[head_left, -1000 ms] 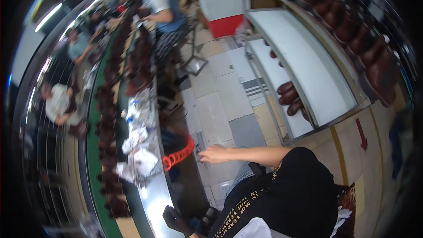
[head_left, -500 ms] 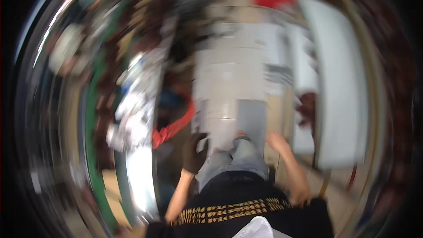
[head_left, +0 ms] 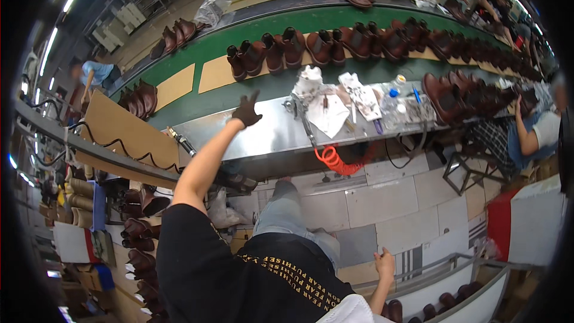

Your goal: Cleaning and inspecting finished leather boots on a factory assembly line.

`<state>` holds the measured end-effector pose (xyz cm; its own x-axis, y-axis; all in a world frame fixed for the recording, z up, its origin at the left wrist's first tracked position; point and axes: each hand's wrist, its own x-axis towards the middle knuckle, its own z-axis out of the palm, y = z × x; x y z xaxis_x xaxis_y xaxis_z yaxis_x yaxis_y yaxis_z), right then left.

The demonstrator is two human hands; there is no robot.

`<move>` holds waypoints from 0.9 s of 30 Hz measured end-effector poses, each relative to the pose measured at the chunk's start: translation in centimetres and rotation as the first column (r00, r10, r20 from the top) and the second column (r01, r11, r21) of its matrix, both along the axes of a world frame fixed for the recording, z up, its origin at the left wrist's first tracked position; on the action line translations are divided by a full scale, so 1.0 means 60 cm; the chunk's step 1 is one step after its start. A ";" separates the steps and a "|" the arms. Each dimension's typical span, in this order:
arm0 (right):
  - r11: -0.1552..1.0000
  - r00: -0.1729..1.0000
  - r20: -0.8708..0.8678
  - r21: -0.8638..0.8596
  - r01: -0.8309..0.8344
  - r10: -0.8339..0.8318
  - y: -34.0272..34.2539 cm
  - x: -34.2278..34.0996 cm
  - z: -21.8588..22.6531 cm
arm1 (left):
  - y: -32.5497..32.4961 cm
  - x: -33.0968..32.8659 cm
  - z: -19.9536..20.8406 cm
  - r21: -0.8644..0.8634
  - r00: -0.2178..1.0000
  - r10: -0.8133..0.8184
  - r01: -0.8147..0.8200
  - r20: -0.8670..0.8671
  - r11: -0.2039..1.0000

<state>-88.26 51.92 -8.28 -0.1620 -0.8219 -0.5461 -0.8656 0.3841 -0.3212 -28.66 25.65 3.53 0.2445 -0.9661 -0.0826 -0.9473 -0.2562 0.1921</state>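
My left hand, in a dark brown glove, reaches out over the metal bench with its fingers spread and nothing in them. Beyond it, brown ankle boots stand in a row on cardboard on the green conveyor. To the hand's right on the bench are a crumpled white cloth, a stained cloth and a clear bottle with a blue cap. Bare and low at my right side, my right hand hangs above the floor with its fingers loosely apart, holding nothing.
A red coiled hose hangs off the bench's near edge. To the left stands a cardboard sheet by a metal frame. Behind my right hand is a rack with boots. A co-worker sits at the bench's right.
My view has swung from the tiled aisle round to the bench and conveyor. My gloved left hand has risen from beside my legs and stretched forward over the bench. My right hand stays low.
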 end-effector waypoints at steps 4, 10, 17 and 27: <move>0.997 0.994 -0.092 -0.065 0.049 -0.055 -0.119 0.070 0.084 | -0.160 0.168 0.036 0.070 0.983 0.178 -0.175 -0.035 0.982; 0.993 0.995 0.033 -0.079 -0.090 0.093 -0.247 0.307 0.120 | -0.330 0.294 -0.012 0.046 0.981 0.162 -0.157 -0.109 0.986; 0.878 0.834 0.395 -0.433 -0.202 0.386 -0.407 0.638 0.256 | -0.264 0.322 0.016 -0.132 0.994 -0.063 0.050 -0.092 0.990; 0.906 0.447 0.811 -0.223 -0.360 0.377 -0.513 0.834 0.122 | 0.142 0.137 0.070 -0.129 0.717 -0.155 0.092 -0.680 0.987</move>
